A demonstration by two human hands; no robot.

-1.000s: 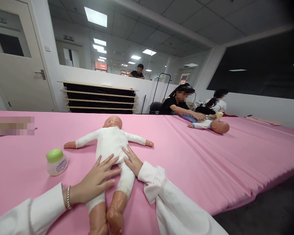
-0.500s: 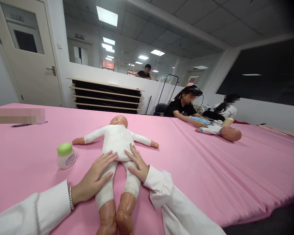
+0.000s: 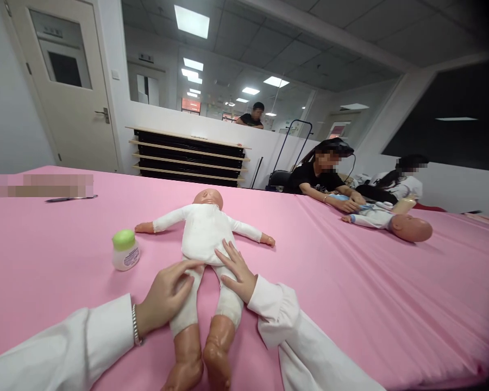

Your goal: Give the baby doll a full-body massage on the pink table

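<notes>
1. On the pink-covered table [image 3: 44, 260], our baby doll [image 3: 204, 244] lies on its back in a white bodysuit, head away from us, arms spread, bare plastic feet toward us.
2. Our left hand [image 3: 165, 296], a silver bracelet [image 3: 135, 325] at its wrist, lies open across the doll's thigh, not closed in a grip.
3. Our right hand [image 3: 236, 271] rests open, fingers spread on the doll's other hip and thigh, gripping nothing.
4. A green-lidded jar [image 3: 125, 250] stands upright just left of the doll, not touching it; a pen [image 3: 71, 198] lies farther off.
5. Well along the table, a co-worker [image 3: 321, 176] in black has both hands at a second doll [image 3: 391, 220], beside a bottle [image 3: 404, 205].
</notes>
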